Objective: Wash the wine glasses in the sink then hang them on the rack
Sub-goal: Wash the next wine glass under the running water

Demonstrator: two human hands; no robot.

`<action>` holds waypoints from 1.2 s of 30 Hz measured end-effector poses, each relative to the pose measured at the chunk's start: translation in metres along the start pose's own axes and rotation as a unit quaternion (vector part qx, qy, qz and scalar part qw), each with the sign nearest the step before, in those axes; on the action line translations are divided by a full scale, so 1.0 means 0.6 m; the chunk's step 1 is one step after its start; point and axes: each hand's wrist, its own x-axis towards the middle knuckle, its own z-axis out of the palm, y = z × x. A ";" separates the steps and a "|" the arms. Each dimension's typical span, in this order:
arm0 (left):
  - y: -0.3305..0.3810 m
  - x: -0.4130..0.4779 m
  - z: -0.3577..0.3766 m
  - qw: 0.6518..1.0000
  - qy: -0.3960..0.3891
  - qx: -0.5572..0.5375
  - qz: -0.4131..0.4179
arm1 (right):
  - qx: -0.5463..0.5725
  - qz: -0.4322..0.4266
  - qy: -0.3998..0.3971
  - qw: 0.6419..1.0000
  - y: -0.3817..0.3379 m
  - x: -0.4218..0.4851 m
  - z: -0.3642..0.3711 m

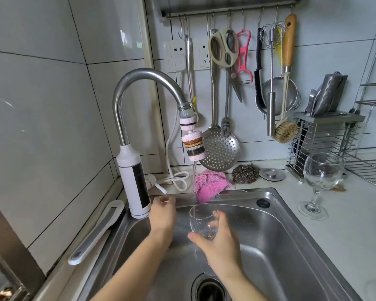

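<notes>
Single head view, facing forward and down, close above sink (291,235).

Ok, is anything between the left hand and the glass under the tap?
Nothing visible. The left hand is beside the tap, the glass just to its right in the right hand under the stream, only bare sink between them.

Right of the right hand (220,242) the sink (291,235) basin lies open. Just left of the left hand (163,213) stands the faucet (135,183); its filter (193,146) hangs above both hands. A standing glass (321,179) occupies the tabletop (356,224) farther right.
</notes>
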 end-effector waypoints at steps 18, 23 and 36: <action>-0.011 -0.090 -0.014 0.775 -0.188 0.251 0.549 | 0.035 -0.002 -0.010 0.999 0.006 0.011 0.007; -0.018 -0.098 -0.010 0.791 -0.205 0.273 0.507 | -0.012 -0.009 -0.026 1.000 0.014 0.017 0.005; -0.035 -0.076 -0.004 0.858 -0.165 0.114 0.473 | -0.271 -0.077 -0.095 0.955 0.029 0.069 -0.042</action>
